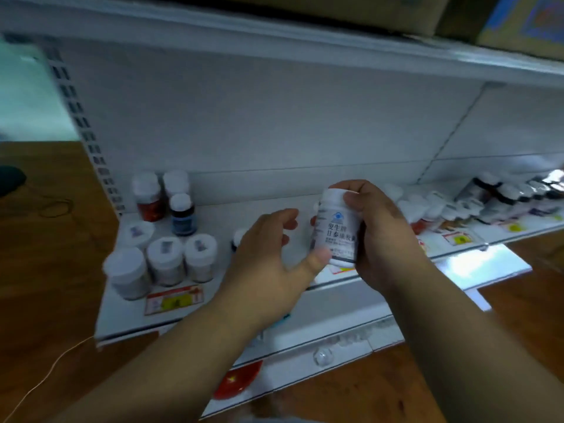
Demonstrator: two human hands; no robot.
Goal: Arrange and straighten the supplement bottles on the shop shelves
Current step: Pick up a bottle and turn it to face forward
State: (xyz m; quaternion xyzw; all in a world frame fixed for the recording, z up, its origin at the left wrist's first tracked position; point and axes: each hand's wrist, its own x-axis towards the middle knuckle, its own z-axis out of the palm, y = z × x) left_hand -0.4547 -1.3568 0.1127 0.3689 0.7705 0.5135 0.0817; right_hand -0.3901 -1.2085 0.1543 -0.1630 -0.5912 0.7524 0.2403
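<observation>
The right hand (378, 227) gripped a white plastic supplement bottle with a printed label (335, 230), fingers curled over its cap and side, holding it upright above the front of the white metal shelf (171, 315). The left hand (268, 257) was beside it, fingers loosely curved and spread, its thumb touching the bottle's lower edge without closing round it.

To the left on the shelf stood a cluster of white-capped round jars (166, 261), close together near the front edge, with a red-and-yellow price tag (174, 299) just before them. Behind them stood a red-labelled bottle with a white cap (148, 196), a small dark blue bottle with a white cap (182, 213) and another white-capped bottle at the back. A further bottle was mostly hidden behind the left hand. To the right, a blurred row of white-capped and dark bottles (488, 199) ran along the shelf, partly blocked by the right hand and wrist.

A white back panel (274, 123) rose behind the shelf, with a slotted upright (82, 123) at its left edge and an upper shelf bearing cardboard boxes (503, 19). Lower shelf edges showed beneath the forearms. The floor was brown wood (39, 270), with a thin cable (45, 377) lying across it.
</observation>
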